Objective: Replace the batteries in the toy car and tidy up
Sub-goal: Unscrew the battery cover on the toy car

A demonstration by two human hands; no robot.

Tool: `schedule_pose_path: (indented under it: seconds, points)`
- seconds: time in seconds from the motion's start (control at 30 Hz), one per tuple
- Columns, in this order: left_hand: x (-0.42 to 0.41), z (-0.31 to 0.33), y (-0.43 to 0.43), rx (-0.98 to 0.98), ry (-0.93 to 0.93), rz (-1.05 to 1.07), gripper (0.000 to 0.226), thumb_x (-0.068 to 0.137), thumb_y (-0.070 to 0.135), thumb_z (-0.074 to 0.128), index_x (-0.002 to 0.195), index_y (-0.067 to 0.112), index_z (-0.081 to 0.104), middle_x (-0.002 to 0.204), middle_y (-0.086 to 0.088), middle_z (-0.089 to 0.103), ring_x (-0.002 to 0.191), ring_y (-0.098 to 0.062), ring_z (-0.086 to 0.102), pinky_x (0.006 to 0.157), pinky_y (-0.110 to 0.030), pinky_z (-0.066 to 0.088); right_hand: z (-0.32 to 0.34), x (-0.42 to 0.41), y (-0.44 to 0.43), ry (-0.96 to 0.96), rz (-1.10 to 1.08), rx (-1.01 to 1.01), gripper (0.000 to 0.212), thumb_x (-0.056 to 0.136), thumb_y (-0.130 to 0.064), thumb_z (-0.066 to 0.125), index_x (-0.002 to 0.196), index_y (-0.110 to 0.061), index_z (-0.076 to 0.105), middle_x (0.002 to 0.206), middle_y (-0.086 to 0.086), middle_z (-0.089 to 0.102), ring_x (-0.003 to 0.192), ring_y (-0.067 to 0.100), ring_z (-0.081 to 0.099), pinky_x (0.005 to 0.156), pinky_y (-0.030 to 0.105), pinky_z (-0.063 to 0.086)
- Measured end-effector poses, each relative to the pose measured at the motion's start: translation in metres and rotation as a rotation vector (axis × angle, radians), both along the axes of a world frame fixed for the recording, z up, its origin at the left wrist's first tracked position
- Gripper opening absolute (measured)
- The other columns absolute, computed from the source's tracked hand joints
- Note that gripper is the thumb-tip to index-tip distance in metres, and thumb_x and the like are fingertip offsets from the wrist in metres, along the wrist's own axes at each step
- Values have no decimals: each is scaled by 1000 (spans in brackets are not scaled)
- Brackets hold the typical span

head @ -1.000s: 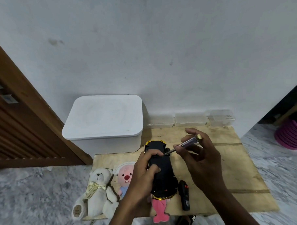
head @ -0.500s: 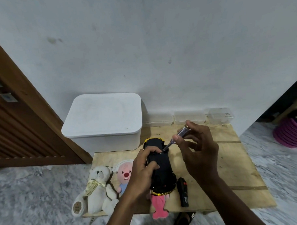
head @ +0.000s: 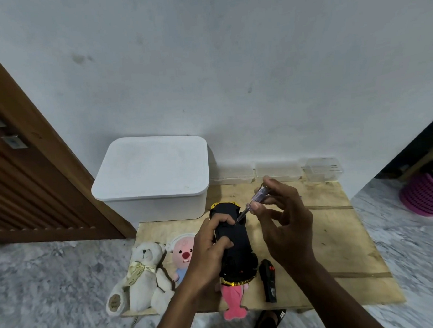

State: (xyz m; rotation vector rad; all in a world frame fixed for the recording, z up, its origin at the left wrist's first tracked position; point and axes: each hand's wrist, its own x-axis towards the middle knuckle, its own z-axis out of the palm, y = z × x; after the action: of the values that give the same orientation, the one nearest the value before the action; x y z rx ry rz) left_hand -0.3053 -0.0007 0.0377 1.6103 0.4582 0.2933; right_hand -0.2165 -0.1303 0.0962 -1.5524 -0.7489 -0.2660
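Note:
The toy car (head: 235,247) lies upside down, its black underside up and yellow trim at both ends, above the plywood board (head: 338,245). My left hand (head: 209,248) grips the car from the left, thumb and fingers curled over its underside. My right hand (head: 282,225) pinches a clear-handled screwdriver (head: 255,202) between thumb and fingers. The screwdriver slants down to the left, and its tip touches the car's underside near the far end. A black remote control (head: 269,280) lies on the board just right of the car.
A white lidded bin (head: 151,176) stands at the board's back left. Three small clear boxes (head: 277,171) line the wall behind. A white teddy bear (head: 145,273), a pink-faced plush (head: 182,252) and a pink plush (head: 234,302) lie at the front left. A wooden door is at left.
My right hand has raised the screwdriver's handle to a steeper slant while its tip stays on the car. The left hand keeps its grip on the car.

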Motion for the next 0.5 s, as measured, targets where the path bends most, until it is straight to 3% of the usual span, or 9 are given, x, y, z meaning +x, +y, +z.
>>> schedule_pose_path:
  seconds: [0.1, 0.2, 0.3, 0.5]
  points:
    - [0, 0, 1, 4, -6, 4, 47, 60, 34, 54, 105, 27, 65, 110, 0, 62, 100, -26, 58, 77, -39, 45, -3, -1, 2, 16, 35, -12, 76, 82, 15, 69, 129, -43, 54, 108, -6, 67, 93, 23, 70, 66, 33, 62]
    - [-1, 4, 3, 8, -11, 4, 43, 63, 29, 55, 104, 30, 66, 112, 0, 62, 102, -21, 58, 79, -35, 48, -4, -3, 2, 31, 57, 27, 66, 79, 9, 76, 130, -27, 54, 109, -2, 67, 96, 22, 70, 68, 33, 62]
    - [-1, 5, 6, 11, -6, -4, 41, 65, 22, 55, 103, 33, 66, 112, -1, 62, 102, -21, 58, 79, -38, 48, -4, -3, 4, 27, 18, 49, 62, 78, 9, 77, 125, -24, 54, 105, 2, 68, 93, 23, 71, 64, 38, 62]
    - [-2, 1, 9, 17, -3, -9, 45, 60, 36, 53, 103, 31, 65, 110, 3, 62, 102, -23, 57, 80, -42, 48, -3, -2, 9, 45, 89, 20, 53, 87, 8, 63, 130, -20, 51, 109, 3, 70, 99, 25, 72, 64, 45, 63]
